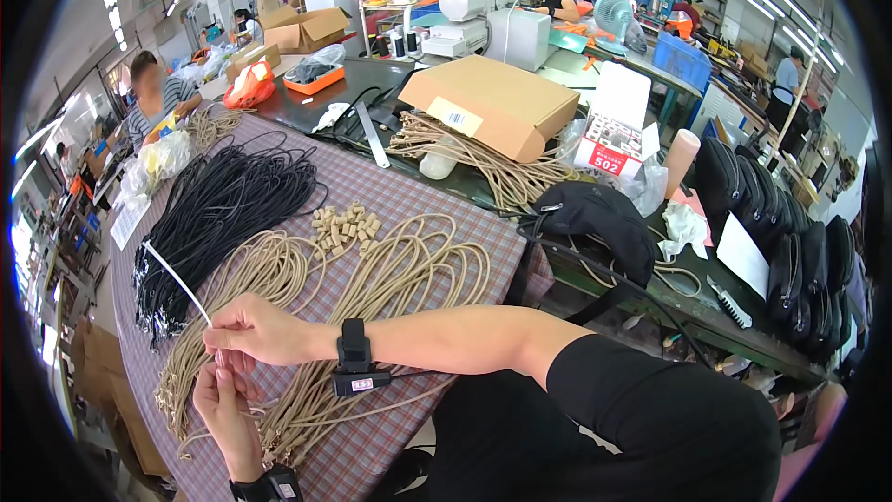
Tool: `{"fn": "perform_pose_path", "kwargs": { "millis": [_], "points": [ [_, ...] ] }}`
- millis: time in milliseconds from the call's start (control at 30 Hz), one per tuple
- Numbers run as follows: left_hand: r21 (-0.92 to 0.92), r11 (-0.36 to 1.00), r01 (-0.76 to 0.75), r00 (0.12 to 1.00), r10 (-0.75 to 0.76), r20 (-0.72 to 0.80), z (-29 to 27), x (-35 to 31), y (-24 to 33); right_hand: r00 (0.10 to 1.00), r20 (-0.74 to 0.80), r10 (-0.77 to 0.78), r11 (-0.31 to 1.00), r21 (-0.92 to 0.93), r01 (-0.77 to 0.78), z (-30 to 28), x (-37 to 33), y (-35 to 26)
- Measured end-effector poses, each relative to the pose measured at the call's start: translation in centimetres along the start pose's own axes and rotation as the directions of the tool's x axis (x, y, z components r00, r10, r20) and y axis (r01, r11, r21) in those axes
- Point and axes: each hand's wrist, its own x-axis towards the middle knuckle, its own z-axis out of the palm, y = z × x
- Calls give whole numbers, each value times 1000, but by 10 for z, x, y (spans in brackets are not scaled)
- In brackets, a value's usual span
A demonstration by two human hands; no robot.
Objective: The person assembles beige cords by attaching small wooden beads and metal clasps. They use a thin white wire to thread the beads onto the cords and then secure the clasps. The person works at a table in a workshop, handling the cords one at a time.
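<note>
My right hand (255,330) pinches a thin white strip (177,277), which slants up and to the left over the black cords. Just below it, my left hand (223,402) is closed, thumb against fingers, close to the right fingertips. What it grips is too small to make out. Beneath both hands lie bundles of tan cord (372,311) in long loops, with small metal ends at the near left. A heap of black cords (223,204) lies beyond them. Small tan tube-like pieces (344,229) are piled between the bundles.
A checked cloth (469,237) covers the table. At the back stand a cardboard box (492,98) on more tan cord, a metal ruler (372,135) and a white-and-red carton (613,130). To the right lie a black bag (595,223), a brush (729,305) and several black pouches (790,251).
</note>
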Motion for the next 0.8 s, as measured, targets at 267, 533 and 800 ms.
{"fn": "perform_pose_path", "kwargs": {
  "millis": [267, 533, 800],
  "points": [
    [160, 980, 119, 991, -106, -87, -26, 3, 0, 947, 220, -232, 706, -632, 320, -1, -10, -12],
    [155, 987, 44, 999, -44, -2, -23, -1, -6, 799, 442, -408, 429, -680, 595, 17, -13, -16],
    [-110, 950, 292, 953, -280, 111, -16, 1, 22, 852, 406, -330, 429, -739, 519, -4, -8, -1]
  ]
}}
